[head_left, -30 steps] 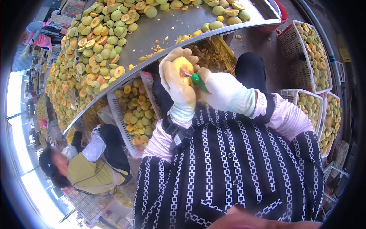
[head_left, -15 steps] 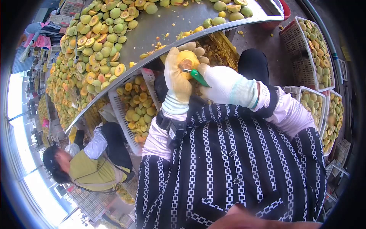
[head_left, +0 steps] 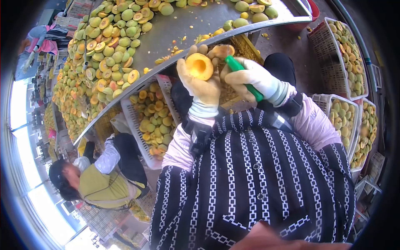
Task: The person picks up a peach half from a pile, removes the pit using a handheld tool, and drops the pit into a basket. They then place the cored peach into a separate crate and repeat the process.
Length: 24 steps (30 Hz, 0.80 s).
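Yellow fruit half (head_left: 199,66), one: we held it in our gloved left hand (head_left: 203,86), fingers cupped round its back and side, its hollow turned up towards us, just above the near edge of the table.

Green-handled tool (head_left: 236,65), one: we gripped it in our gloved right hand (head_left: 255,79), fingers wrapped about the handle, which slanted across the palm. Its working end was too small to make out.

Orange-brown fruit piece (head_left: 221,51), one: it lay between our left fingertips and the top of the tool; we could not tell which bore it.

Metal table (head_left: 166,36), one: it carried a heap of green and orange fruit (head_left: 106,54), whole and cut, on its left side, with scraps along the near edge.

Yellow crate (head_left: 249,51), one: we had it beneath the table edge, beyond our hands.

White crate (head_left: 134,131), one: filled with cut fruit, it stood to our left, near a seated co-worker (head_left: 106,183) in a yellow-green top.

Pale crates, three: they stood to our right, all loaded with fruit.

Red tub (head_left: 296,27), one: at the table's right corner.
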Available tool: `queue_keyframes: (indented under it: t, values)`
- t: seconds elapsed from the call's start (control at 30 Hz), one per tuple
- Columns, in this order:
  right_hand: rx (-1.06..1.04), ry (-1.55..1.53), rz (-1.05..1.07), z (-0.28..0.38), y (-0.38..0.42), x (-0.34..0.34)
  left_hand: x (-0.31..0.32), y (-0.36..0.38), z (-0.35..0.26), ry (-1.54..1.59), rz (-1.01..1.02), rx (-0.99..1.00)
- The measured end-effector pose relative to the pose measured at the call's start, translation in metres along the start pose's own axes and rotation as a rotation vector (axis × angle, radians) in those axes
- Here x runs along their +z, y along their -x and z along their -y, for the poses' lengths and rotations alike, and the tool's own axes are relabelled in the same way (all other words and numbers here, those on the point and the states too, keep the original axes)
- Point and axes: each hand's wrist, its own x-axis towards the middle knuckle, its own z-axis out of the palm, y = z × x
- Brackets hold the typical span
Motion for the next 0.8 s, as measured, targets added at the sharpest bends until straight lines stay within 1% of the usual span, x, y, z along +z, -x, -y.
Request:
queue_keyframes:
  t: [0.07, 0.1, 0.13, 0.2, 0.23, 0.27, 0.33, 0.37, 0.4, 0.43, 0.47, 0.5, 0.53, 0.57, 0.6, 0.67, 0.7, 0.73, 0.8]
  values:
    - [-0.541, 1.208, -0.596, -0.039, -0.015, -0.035, -0.011, -0.004, -0.003, -0.113, 0.031, -0.087]
    - [-0.357, 1.116, -0.527, -0.035, -0.006, -0.034, -0.011, -0.002, -0.003, -0.173, 0.027, -0.107]
    - [0.064, 0.514, -0.324, -0.004, 0.012, -0.008, -0.013, -0.003, -0.001, -0.17, 0.026, -0.111]
    - [0.253, 0.232, -0.059, 0.011, 0.019, 0.0, -0.021, -0.005, 0.004, -0.2, 0.016, -0.171]
    - [0.314, 0.44, -0.087, 0.009, 0.013, 0.003, -0.014, 0.001, 0.002, -0.281, 0.002, -0.18]
    - [-0.116, 1.148, -0.201, -0.022, -0.001, -0.013, -0.015, 0.004, -0.002, -0.28, 0.005, -0.172]
    - [-0.154, 1.317, -0.438, -0.023, 0.001, -0.011, -0.02, 0.011, -0.022, -0.327, -0.054, -0.119]
    - [-0.153, 1.277, -0.467, -0.022, 0.002, -0.015, -0.033, 0.012, -0.042, -0.354, -0.052, -0.053]
    - [-0.236, 1.242, -0.468, -0.034, -0.001, -0.036, -0.057, 0.014, -0.063, -0.422, -0.012, 0.087]
    - [-0.032, 1.037, -0.457, -0.022, 0.004, -0.036, -0.081, 0.016, -0.087, -0.726, -0.012, 0.278]
    - [0.171, 0.823, -0.436, -0.013, 0.01, -0.034, -0.088, 0.027, -0.11, -0.899, -0.213, 0.314]
    - [0.213, 0.78, -0.457, -0.012, 0.012, -0.042, -0.142, 0.02, -0.141, -1.57, -0.223, 0.563]
    - [0.256, 0.737, -0.48, -0.014, 0.014, -0.054, -0.151, 0.031, -0.157, -1.813, -0.345, 0.528]
    - [0.257, 0.693, -0.472, -0.016, 0.015, -0.067, -0.151, 0.038, -0.171, -1.643, -0.409, 0.417]
    - [0.245, 0.698, -0.472, -0.015, 0.013, -0.075, -0.145, 0.037, -0.183, -1.988, -0.411, 0.509]
    - [0.261, 0.531, -0.421, -0.012, 0.012, -0.089, -0.13, 0.02, -0.186, -1.256, -0.273, 0.349]
    - [0.252, 0.466, -0.411, -0.012, 0.009, -0.096, -0.129, 0.0, -0.188, -1.161, -0.283, 0.298]
    - [0.258, 0.449, -0.396, -0.008, 0.007, -0.1, -0.106, -0.017, -0.183, -1.075, -0.225, 0.248]
    - [0.246, 0.371, -0.324, 0.003, 0.006, -0.104, -0.073, -0.063, -0.167, -1.028, -0.092, 0.23]
